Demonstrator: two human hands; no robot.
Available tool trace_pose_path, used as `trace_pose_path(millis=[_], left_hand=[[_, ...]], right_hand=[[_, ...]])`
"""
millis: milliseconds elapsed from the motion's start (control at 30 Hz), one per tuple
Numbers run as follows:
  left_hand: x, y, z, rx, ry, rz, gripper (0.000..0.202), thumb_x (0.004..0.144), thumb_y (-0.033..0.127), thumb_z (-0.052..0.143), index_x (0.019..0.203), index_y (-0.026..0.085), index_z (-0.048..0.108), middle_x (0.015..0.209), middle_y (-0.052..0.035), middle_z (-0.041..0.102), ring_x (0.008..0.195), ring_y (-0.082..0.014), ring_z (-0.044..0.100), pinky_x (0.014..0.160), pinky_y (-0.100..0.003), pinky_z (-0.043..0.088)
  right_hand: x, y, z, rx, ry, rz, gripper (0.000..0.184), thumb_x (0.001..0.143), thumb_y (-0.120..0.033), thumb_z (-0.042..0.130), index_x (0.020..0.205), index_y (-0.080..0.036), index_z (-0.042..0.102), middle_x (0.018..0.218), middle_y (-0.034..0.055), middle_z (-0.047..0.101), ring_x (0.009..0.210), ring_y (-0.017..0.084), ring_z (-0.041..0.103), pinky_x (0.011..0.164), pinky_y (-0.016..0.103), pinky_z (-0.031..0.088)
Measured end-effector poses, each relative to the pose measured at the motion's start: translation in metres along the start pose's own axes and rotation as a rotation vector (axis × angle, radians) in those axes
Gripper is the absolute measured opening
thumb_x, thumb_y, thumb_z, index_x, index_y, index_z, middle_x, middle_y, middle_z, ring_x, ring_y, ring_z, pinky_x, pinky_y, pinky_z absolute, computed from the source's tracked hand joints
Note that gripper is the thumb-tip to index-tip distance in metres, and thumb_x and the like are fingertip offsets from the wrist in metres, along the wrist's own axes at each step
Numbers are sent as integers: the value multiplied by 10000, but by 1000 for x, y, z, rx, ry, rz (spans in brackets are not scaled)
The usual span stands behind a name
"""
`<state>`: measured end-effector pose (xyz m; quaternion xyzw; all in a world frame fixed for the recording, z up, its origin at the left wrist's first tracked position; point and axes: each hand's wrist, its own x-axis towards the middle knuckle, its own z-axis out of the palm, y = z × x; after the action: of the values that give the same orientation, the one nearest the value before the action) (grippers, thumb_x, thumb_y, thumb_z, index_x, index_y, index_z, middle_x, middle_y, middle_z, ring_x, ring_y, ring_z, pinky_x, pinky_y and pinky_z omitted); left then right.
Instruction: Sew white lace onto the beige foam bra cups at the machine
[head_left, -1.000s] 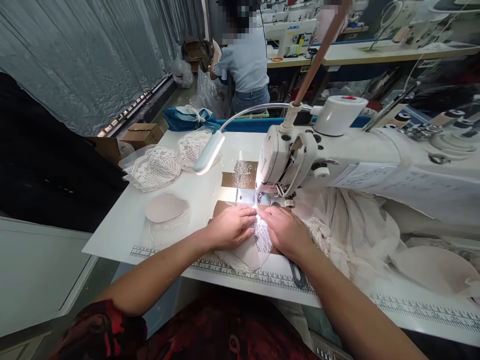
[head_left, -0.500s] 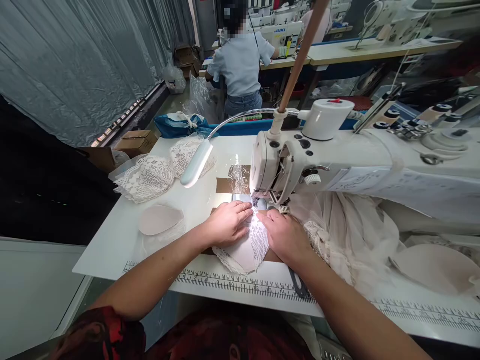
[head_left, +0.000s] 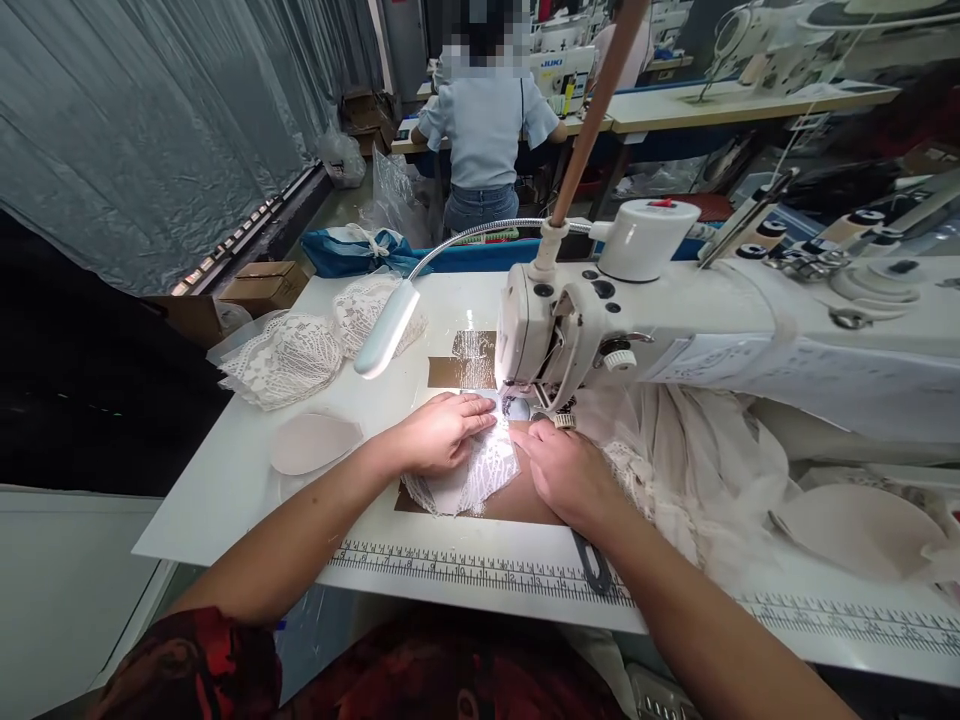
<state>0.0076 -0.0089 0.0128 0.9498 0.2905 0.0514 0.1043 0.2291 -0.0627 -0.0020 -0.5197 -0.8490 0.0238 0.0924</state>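
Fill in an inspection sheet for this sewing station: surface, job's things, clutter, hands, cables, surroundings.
Surface: white table with a printed ruler scale near its front edge.
Job's things: lace-edged piece at the lit needle area of the sewing machine.
Clutter: two lace cups and a plain cup on the left; sheer fabric on the right; dark tool handle by the right wrist.
Hands: left hand flat on the piece; right hand beside it, contact unclear.
Cables: nothing loose made out; a flexible metal neck carries the lamp.
Surroundings: grey curtain, cardboard box, co-worker at another table.
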Motion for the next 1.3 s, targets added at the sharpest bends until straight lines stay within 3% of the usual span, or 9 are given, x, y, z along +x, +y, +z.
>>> trace_pose_path(millis=[133, 300, 433, 600, 767, 1067, 1167, 1300], left_hand=[[-12, 18, -5, 17, 102, -61, 396, 831, 109, 460, 1197, 126, 609, 1319, -141, 547, 1219, -282, 484, 1002, -434, 404], [-13, 40, 3, -32, 141, -106, 227, 880, 315, 531, 999, 160, 648, 962, -87, 643, 896, -214, 573, 806, -358, 437], [-9, 40, 17, 19, 170, -125, 254, 924, 219, 423, 761, 149, 606, 748, -57, 599, 728, -174, 520, 669, -315, 379], [-12, 35, 18, -75, 203, -116, 225, 920, 210, 412, 784, 146, 579, 775, -63, 607, 738, -173, 518, 690, -310, 386], [-13, 36, 20, -91, 189, -116, 221, 912, 316, 483, 852, 152, 618, 879, -75, 627, 822, -197, 548, 732, -329, 396], [-12, 33, 14, -182, 185, -95, 195, 886, 182, 418, 792, 144, 585, 783, -61, 622, 748, -180, 546, 720, -310, 425], [-14, 31, 12, -201, 176, -96, 164, 878, 182, 424, 791, 154, 560, 768, -53, 604, 737, -176, 534, 706, -304, 428], [-18, 30, 14, -161, 162, -67, 144, 882, 182, 454, 902, 152, 593, 863, -69, 613, 821, -183, 550, 735, -308, 426]], right_hand=[[-5, 6, 0, 130, 49, -20, 377, 838, -73, 398, 1059, -173, 686, 896, 67, 681, 807, 185, 577, 714, 278, 410], [-9, 7, -5, 234, 45, -13, 357, 827, -73, 408, 1016, -179, 693, 920, 60, 692, 857, 182, 602, 721, 268, 445], [-10, 8, -9, 304, 29, -23, 350, 829, -69, 407, 986, -195, 694, 932, 46, 698, 861, 170, 615, 724, 258, 458], [-9, 10, -13, 320, -19, -44, 330, 825, -88, 415, 957, -200, 695, 919, 39, 703, 844, 172, 618, 719, 272, 467], [-9, 11, -14, 307, -34, -61, 330, 832, -100, 413, 953, -201, 703, 916, 41, 708, 842, 173, 626, 730, 282, 480], [-11, 11, -10, 290, -19, -64, 313, 841, -103, 430, 1003, -183, 687, 950, 48, 707, 861, 184, 626, 742, 296, 479], [-12, 9, -11, 266, -26, -162, 323, 856, -98, 430, 1051, -188, 671, 912, 53, 694, 844, 177, 606, 737, 288, 458], [-14, 5, -15, 143, -87, -328, 258, 866, -124, 460, 932, -201, 697, 748, 43, 622, 709, 170, 527, 631, 282, 382]])
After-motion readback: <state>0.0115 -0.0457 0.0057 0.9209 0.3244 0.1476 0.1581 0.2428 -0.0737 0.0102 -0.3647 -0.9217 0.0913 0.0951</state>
